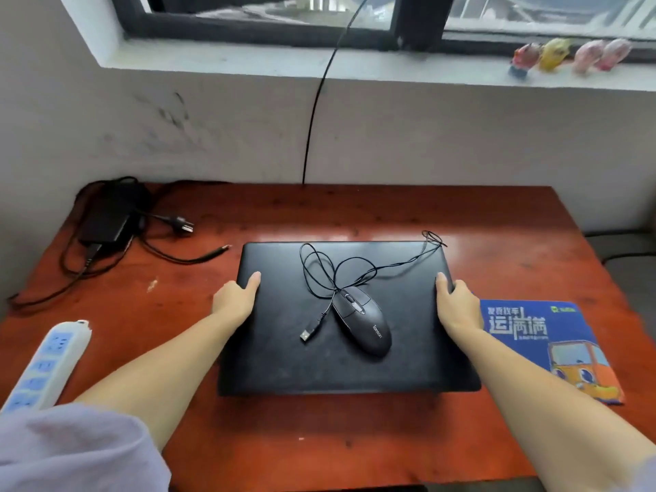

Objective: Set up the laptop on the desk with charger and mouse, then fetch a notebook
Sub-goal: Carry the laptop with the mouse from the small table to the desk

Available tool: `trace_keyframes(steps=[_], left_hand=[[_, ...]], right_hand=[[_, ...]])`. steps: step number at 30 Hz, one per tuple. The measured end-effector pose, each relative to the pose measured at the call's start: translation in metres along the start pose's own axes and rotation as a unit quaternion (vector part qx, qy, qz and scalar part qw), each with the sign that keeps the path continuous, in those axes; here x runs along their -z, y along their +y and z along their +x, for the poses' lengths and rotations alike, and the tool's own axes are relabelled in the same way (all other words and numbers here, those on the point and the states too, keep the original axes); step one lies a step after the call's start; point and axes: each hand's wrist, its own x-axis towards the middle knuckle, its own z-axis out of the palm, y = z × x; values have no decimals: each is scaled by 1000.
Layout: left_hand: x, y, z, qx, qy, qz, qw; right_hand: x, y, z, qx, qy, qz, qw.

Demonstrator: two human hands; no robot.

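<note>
Closed black laptop (284, 349) flat on red-brown bench (355, 438), gripped at both side edges: left hand (236, 296) and right hand (458, 300), thumbs on lid, fingers curled under the edges, hidden. Wired mouse (364, 321) lies on lid between hands. Mouse pad (532, 335) just right; charger (106, 218) far left.

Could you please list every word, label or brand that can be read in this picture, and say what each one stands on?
"运满满": large white characters on the blue mouse pad.
Smaller lines above and below it, and the green logo on the pad: too blurred to read.
Brand on the black mouse: small, seemingly "lonson", uncertain.
Power strip: no readable text.
</note>
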Motion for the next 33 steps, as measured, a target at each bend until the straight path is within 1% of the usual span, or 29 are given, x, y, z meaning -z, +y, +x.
trace_keyframes(steps=[6,11,13,19,23,28,30,31,33], left_hand=[[-9,13,39,12,-16,51,998],[-13,16,50,4,1,139,990],[-15,18,51,2,4,156,988],[-16,15,49,-9,21,189,982],[-9,16,52,-40,21,249,968],[-9,19,47,-9,-7,246,969],[-5,20,42,0,-17,238,971],[-3,21,39,1,-22,235,972],[2,23,32,-5,-22,231,973]], right_hand=[[-19,-21,46,10,-32,-51,998],[-26,-23,60,37,-64,-114,991],[-26,-20,64,51,-78,-138,986],[-22,-21,68,129,-82,-251,956],[-16,-22,70,188,-71,-324,925],[-12,-25,69,193,-88,-332,919],[-7,-32,72,197,-107,-364,904],[-4,-39,74,202,-113,-393,890],[5,-62,79,243,-100,-463,846]])
